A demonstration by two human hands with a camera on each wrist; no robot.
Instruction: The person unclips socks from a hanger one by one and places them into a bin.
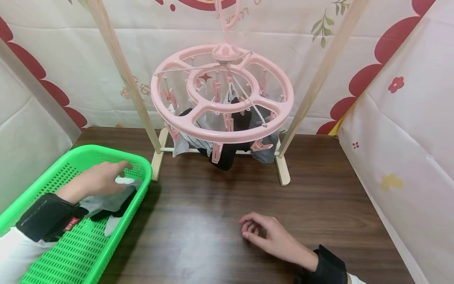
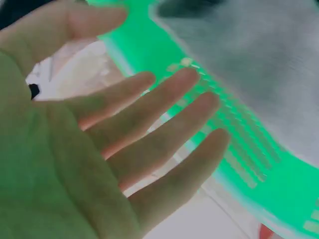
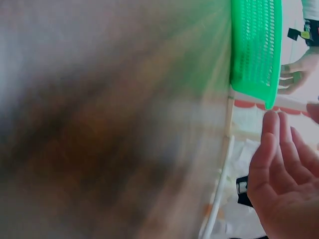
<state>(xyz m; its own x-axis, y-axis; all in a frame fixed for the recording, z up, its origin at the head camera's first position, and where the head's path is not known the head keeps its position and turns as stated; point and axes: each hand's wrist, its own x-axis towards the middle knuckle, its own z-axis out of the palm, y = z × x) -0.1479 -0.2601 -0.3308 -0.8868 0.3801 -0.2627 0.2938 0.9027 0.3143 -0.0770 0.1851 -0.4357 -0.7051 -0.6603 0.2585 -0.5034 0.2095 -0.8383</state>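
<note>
My left hand (image 1: pixel 103 177) hovers inside the green basket (image 1: pixel 145 185), above a small pile of grey, black and white socks (image 1: pixel 110 203). Its fingers (image 2: pixel 164 144) are spread and hold nothing in the left wrist view, with grey fabric (image 2: pixel 259 64) beyond them. My right hand (image 1: pixel 266 234) lies on the brown table, fingers loosely bent and holding nothing. Several socks (image 1: pixel 227 156), white striped, black and grey, hang from a round pink clip hanger (image 1: pixel 227 136) in front of me.
A wooden stand with slanted posts (image 1: pixel 315 85) flanks the hanger, its feet (image 1: pixel 282 170) on the table (image 1: pixel 198 221). Pink clips (image 1: pixel 217 152) dangle below the hanger's ring. Printed white cloth walls (image 1: pixel 400 130) close off the back and sides.
</note>
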